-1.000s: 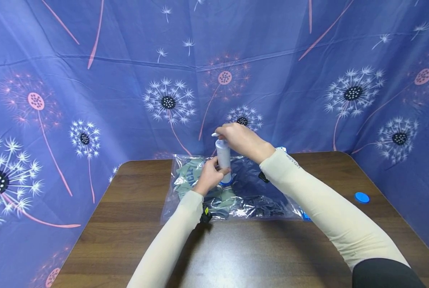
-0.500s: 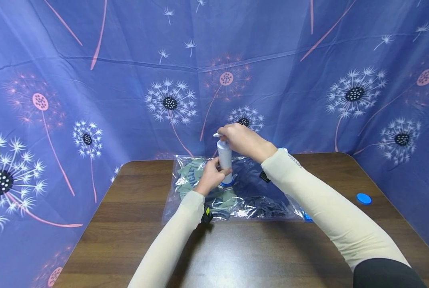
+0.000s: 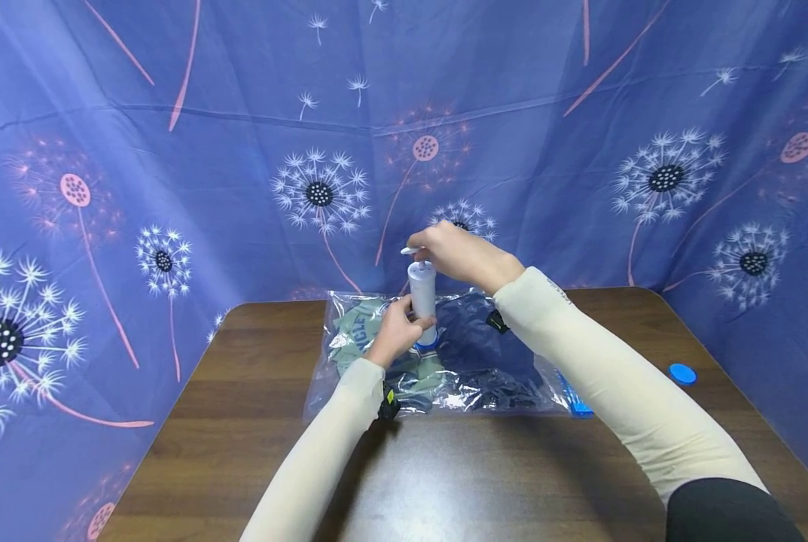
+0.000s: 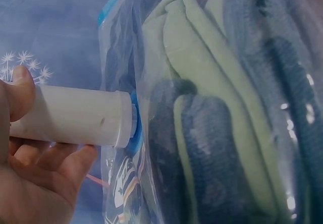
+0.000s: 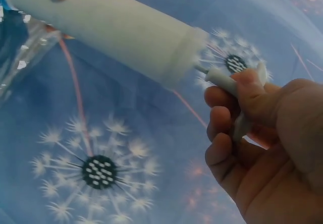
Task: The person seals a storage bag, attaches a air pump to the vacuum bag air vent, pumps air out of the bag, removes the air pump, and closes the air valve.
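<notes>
A white hand pump (image 3: 422, 290) stands upright on the blue valve (image 3: 427, 346) of a clear vacuum storage bag (image 3: 318, 376). Around the pump's cylinder curl the fingers and thumb of my left hand (image 3: 398, 330); the left wrist view shows its base against the valve. My right hand (image 3: 461, 254) grips the pump's T-shaped handle (image 5: 222, 80), with a short length of thin rod showing between handle and cylinder in the right wrist view. Folded green clothes (image 4: 197, 57) and dark blue clothes (image 3: 478, 342) lie inside the bag, under wrinkled plastic.
A round blue cap (image 3: 682, 373) lies on the wooden table (image 3: 241, 391) to the right. The bag's blue edge strip (image 3: 576, 399) shows beside my right forearm. Behind the table hangs a blue dandelion-print cloth (image 3: 241, 150).
My right hand has risen slightly and its forearm has shifted, uncovering more of the bag's blue strip. The left hand and the pump's cylinder stay nearly in place.
</notes>
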A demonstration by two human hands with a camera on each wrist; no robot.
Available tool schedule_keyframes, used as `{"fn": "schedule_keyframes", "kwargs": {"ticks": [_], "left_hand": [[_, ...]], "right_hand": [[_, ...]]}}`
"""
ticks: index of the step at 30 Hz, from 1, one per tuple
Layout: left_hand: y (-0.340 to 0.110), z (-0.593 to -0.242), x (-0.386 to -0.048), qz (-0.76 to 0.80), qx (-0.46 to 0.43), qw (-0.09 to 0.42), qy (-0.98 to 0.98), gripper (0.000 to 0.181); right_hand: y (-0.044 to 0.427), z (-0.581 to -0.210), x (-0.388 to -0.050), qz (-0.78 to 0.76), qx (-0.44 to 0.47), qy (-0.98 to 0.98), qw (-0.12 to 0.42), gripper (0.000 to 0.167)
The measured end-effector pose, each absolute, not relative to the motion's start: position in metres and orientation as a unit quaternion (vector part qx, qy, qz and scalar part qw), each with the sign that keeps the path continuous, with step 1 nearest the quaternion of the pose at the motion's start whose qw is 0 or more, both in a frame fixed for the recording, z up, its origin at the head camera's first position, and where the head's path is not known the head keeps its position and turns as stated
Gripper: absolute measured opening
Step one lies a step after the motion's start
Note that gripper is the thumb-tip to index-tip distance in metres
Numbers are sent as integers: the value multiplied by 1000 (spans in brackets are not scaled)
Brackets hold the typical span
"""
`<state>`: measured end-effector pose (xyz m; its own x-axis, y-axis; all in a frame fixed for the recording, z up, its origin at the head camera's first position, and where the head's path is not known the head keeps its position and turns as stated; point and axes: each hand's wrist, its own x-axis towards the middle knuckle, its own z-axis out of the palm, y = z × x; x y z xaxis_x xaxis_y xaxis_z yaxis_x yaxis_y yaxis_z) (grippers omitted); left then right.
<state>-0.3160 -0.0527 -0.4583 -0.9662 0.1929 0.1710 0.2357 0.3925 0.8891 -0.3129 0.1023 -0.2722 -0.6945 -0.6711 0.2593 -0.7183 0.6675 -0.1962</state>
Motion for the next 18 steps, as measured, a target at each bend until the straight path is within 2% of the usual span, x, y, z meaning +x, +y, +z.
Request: {"fn": "schedule_keyframes", "kwargs": {"ticks": [10, 13, 18], "left_hand": [[-52, -457, -317, -534, -129, 31, -835, 42], [-52, -457, -317, -530, -130, 33, -837, 42], [-52, -457, -319, -523, -127, 34, -842, 42]], "right_hand": [[102, -227, -309, 149, 370, -908, 129, 31], [102, -216, -307, 153, 363, -904, 165, 33], [101, -209, -307, 155, 352, -891, 244, 27]]}}
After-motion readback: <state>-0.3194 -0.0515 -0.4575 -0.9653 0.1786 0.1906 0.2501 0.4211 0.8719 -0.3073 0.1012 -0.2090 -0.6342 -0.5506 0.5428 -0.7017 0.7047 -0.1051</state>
